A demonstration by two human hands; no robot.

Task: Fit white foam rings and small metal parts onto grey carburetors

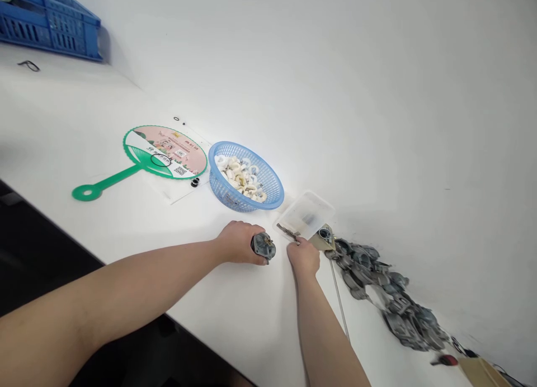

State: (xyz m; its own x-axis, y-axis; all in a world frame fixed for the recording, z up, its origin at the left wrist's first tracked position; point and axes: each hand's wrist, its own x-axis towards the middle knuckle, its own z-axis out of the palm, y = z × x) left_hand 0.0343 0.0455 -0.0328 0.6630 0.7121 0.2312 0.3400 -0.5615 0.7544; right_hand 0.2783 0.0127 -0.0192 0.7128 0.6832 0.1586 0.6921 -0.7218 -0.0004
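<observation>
My left hand (242, 242) is wrapped round a grey cast-metal carburetor body (264, 248), its open, hollow end facing up and right. Brass-coloured bits show inside that hollow. To its right, my right hand (304, 256) is closed, with a slim metal tool (288, 231) sticking out from its fingers; the tool's exact kind is unclear. The tool lies across the near edge of a translucent plastic tray (318, 203), which has something small and greyish in it. Just beyond my hands stands a blue plastic basket (274, 181) of white and cream ring-like pieces (241, 177).
A green-handled fan (168, 146) lies left of the basket, with a thin black ring on it and a small black part (195, 182) beside it. Several grey metal castings (398, 297) line the right side by the wall. A blue crate (50, 23) sits far left.
</observation>
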